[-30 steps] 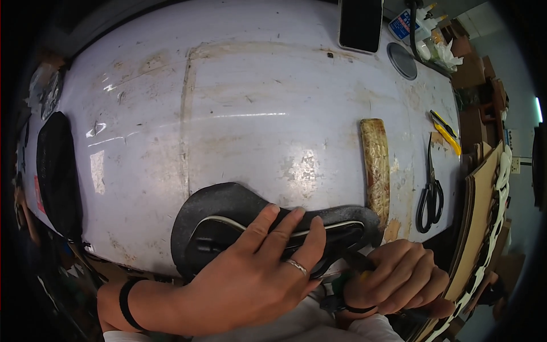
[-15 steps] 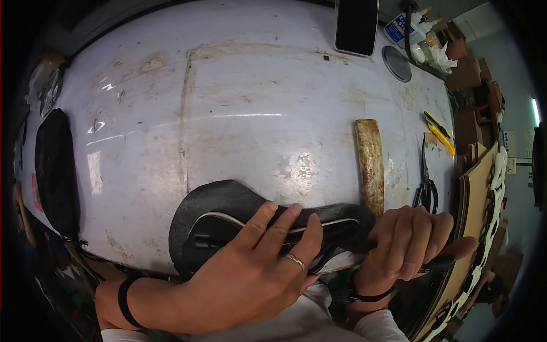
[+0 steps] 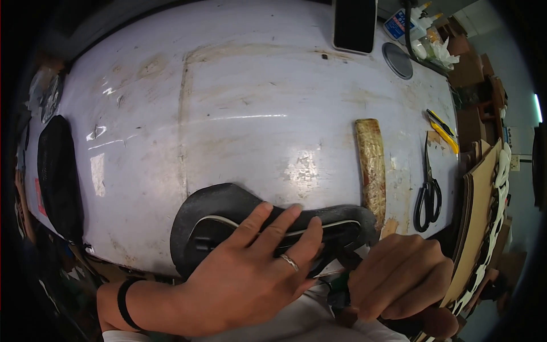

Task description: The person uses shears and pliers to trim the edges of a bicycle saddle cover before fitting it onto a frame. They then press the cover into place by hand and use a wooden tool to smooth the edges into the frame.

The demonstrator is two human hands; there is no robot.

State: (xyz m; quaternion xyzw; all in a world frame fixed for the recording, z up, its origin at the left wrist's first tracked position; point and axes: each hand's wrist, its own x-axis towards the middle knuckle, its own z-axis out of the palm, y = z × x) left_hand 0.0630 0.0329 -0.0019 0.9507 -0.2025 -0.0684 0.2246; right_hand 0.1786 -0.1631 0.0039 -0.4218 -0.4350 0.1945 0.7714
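Rested splayed left hand (image 3: 253, 267) on saddle-shaped piece (image 3: 205, 242), narrow end just ahead of clenched right hand (image 3: 401, 276); could not tell its contents. Had pale edging (image 3: 215, 218) apparently in place under left hand; left dark margin (image 3: 219, 198) ahead flat, seemingly unfinished.

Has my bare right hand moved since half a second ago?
Yes, downward in the picture: your right hand partly hid the black-looped metal scissors then, but now sits clear below them.

white table (image 3: 256, 148) (stained) | black saddle-shaped piece (image 3: 213, 199) | tan bar (image 3: 371, 168) | scissors (image 3: 428, 188) | yellow cutter (image 3: 447, 137) | grey disc (image 3: 397, 61) | black bundle (image 3: 59, 176)
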